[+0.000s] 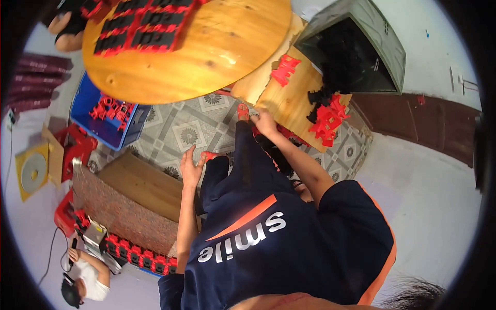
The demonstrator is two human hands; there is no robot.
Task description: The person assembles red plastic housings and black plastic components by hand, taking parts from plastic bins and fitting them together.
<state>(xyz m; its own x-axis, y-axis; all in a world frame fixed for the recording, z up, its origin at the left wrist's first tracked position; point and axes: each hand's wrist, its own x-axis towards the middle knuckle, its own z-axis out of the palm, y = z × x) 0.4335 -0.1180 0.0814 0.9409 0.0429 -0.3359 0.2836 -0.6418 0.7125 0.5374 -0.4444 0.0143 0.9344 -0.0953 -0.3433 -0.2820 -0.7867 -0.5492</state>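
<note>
My left hand (pixel 191 166) hangs above the patterned floor beside my knee, fingers apart and holding nothing. Over the near left edge of a low wooden table (pixel 289 111) is my right hand (pixel 264 123); its fingers look loosely bent and apart, with nothing visible in them. Closest to it on that tabletop lies a small group of red plastic parts (pixel 285 70). More red plastic parts (pixel 329 121) are heaped at the table's right edge, next to dark pieces. A large grey-green container (pixel 385 31) lies open toward the table, its inside filled with black.
A round wooden table (pixel 206 67) carries rows of red-and-black assemblies (pixel 157 26). Left of it stands a blue bin (pixel 78 106) with red parts (pixel 111 111). A speckled board (pixel 124 204) and a row of red-and-black pieces (pixel 139 254) are lower left. Another person (pixel 93 276) sits there; one more (pixel 70 31) is upper left.
</note>
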